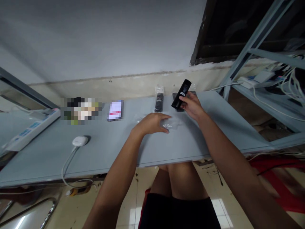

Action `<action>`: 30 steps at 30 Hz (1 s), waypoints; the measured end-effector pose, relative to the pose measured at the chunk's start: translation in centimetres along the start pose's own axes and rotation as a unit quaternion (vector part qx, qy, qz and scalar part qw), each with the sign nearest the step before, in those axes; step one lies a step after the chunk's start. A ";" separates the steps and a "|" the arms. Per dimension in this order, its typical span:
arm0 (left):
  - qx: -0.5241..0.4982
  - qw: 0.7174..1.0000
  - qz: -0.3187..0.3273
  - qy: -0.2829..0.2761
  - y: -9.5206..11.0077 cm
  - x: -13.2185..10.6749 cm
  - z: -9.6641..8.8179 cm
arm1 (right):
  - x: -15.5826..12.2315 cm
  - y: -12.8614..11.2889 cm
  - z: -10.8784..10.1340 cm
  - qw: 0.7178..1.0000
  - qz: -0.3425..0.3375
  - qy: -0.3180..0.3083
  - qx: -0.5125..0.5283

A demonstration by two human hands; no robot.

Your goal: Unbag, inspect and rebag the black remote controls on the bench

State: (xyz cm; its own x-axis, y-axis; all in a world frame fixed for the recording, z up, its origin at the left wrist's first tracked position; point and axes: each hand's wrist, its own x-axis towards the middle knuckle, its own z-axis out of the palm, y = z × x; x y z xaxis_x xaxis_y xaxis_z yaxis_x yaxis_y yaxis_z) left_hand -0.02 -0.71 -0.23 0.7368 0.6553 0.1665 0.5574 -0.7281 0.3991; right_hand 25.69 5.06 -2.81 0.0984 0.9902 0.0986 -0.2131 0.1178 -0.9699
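Note:
My right hand (193,105) grips a black remote control (181,94) with a white label, holding it tilted above the far part of the grey table (95,149). My left hand (152,122) lies on the table with its fingers on a clear plastic bag (169,124), pressing it flat. A second black remote in a clear bag (159,101) lies just beyond my left hand. Another dark remote (176,108) is partly hidden behind my right hand.
A phone with a lit screen (115,111) lies left of the remotes. A white round device (80,141) with a cable sits nearer the front left. A white power strip (30,128) lies at far left. A metal shelf with cables (274,79) stands at right.

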 end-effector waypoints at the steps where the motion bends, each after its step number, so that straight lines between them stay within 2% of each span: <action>1: 0.000 1.000 -0.012 0.002 -0.1 0.0 -0.1 | 0.0 0.1 -0.1 1.000 -0.003 -0.005 -0.021; 4: 0.007 0.998 -0.043 0.035 -0.6 -0.1 -0.3 | 0.1 0.2 -0.2 0.998 -0.015 -0.005 -0.060; 10: 0.043 0.987 -0.117 0.098 -1.6 -0.4 -0.4 | 0.0 0.4 0.0 0.997 -0.016 0.004 -0.075; 19: 0.037 0.986 -0.088 0.136 -0.8 0.0 -0.3 | -0.8 0.8 0.7 0.990 -0.079 0.000 -0.118; 30: 0.079 0.966 -0.144 0.200 -0.3 0.3 0.3 | -1.6 1.6 2.7 0.987 -0.099 -0.031 -0.121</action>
State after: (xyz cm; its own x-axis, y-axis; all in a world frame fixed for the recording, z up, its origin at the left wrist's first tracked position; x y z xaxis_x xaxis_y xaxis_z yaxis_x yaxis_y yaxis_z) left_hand 0.15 -0.31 -0.60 0.3535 0.8378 0.4160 0.7924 -0.5046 0.3428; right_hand 22.60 3.81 -3.92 0.0540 0.9531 0.2978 0.0432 0.2957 -0.9543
